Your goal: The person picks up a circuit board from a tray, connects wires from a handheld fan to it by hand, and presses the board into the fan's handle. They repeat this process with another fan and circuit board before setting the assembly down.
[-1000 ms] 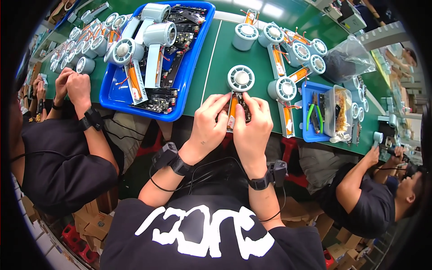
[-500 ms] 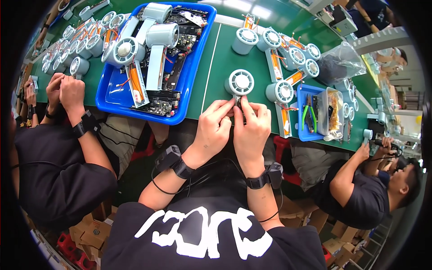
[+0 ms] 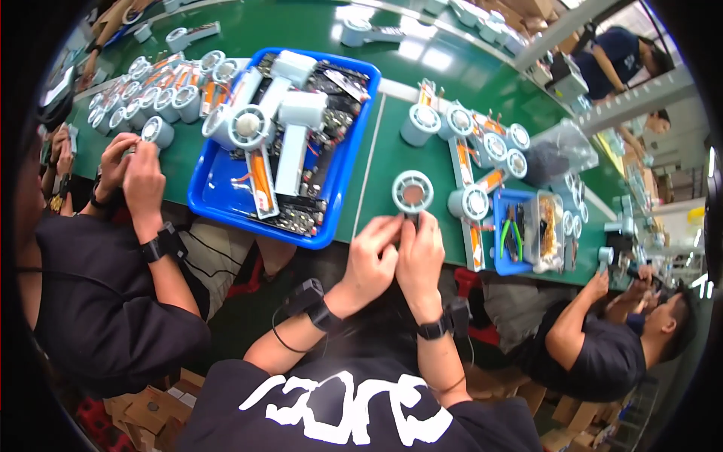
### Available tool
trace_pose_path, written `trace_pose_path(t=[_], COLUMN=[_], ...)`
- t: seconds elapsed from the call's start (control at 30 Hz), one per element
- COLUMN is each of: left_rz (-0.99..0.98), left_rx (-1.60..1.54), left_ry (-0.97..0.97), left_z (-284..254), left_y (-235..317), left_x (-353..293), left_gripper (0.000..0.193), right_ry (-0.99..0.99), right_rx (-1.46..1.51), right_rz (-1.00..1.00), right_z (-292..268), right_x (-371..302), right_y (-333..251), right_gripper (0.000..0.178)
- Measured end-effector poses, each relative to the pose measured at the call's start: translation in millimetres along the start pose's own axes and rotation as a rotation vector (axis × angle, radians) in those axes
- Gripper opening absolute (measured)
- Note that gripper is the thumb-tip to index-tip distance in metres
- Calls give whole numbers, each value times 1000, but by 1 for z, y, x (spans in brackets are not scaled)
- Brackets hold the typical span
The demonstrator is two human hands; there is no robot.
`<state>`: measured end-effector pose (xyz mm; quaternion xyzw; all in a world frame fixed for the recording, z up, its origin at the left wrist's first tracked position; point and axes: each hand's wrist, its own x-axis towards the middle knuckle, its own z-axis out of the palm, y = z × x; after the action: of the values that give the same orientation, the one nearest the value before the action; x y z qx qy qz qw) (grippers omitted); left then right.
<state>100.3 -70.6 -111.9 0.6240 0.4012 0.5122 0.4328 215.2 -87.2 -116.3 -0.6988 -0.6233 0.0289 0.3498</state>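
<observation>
A light blue-grey handheld fan point(image 3: 413, 193) points its round, ribbed head upward at the table's near edge. Its middle looks brownish. My left hand point(image 3: 374, 255) and my right hand point(image 3: 420, 260) meet just below that head, fingers closed round the fan's handle. The fingers hide most of the handle, so whether anything small is pinched there does not show. Both wrists carry black strapped devices. To the right of my hands lie several similar fans point(image 3: 468, 203), some with open handles showing orange cells and wires.
A blue tray point(image 3: 197, 197) with fan bodies and circuit boards stands left of my hands. On the right, a smaller blue tray point(image 3: 503, 264) holds green-handled pliers point(image 3: 512, 239) and a clear box. Co-workers sit on both sides; more fans point(image 3: 143, 102) crowd the far left.
My view has shifted, so the table and trays appear lower. Both hands still hold the fan by its handle. Its middle looked white before and looks brownish now.
</observation>
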Motion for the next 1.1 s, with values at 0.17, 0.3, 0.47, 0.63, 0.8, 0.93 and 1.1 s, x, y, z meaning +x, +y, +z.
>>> trace_pose_path(t=[0.17, 0.3, 0.47, 0.63, 0.8, 0.93, 1.1], left_rz=[64, 143, 227, 261, 254, 238, 203], left_rx=[-85, 141, 385, 495, 513, 513, 496], left_ry=[-36, -42, -77, -99, -147, -132, -87], left_z=[-17, -31, -21, -17, -46, -81, -87], left_y=[20, -8, -22, -12, -5, -6, -3], left_x=[9, 40, 58, 68, 55, 32, 1], left_gripper=[38, 29, 19, 15, 15, 13, 15], right_ry=[-80, -117, -47, -124, -194, -181, -244], right_rx=[296, 429, 109, -338, -553, -688, -648], right_rz=[166, 245, -124, -145, -27, 201, 203], right_z=[-42, -54, -62, -8, 49, 94, 88], right_x=[22, 65, 200, 360, 417, 411, 425], right_y=[-35, -42, -39, 39, 131, 136, 216], right_gripper=[25, 20, 27, 42, 39, 67, 64])
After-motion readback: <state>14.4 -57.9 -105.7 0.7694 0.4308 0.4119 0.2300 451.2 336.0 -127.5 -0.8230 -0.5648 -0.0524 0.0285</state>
